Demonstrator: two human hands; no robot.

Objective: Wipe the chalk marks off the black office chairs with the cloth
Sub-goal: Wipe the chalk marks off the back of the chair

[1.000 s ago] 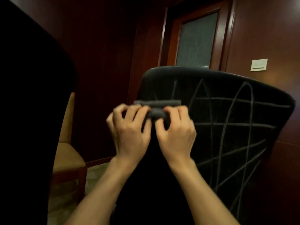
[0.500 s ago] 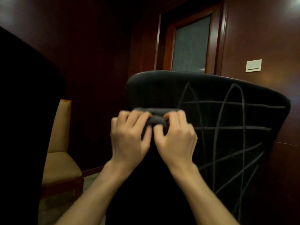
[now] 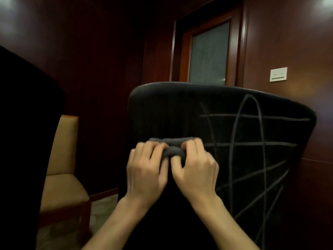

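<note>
Item: cloth (image 3: 173, 147), dark grey, bunched into a short roll. Long axis level, parallel to the top edge of the chair back (image 3: 180, 109), ends pointing left and right. Location: against the back's left half, mid-height.

Grip: left hand (image 3: 146, 170) and right hand (image 3: 196, 170) both pinch it, fingers curled over the roll.

Change: over the last second the chalk marks (image 3: 248, 145) left of the hands have gone; lines remain toward the right edge. Judged: wiping partly done.

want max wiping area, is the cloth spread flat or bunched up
Bunched up: the cloth is a narrow folded roll pinched between the left hand and right hand, against the chair back.
</note>
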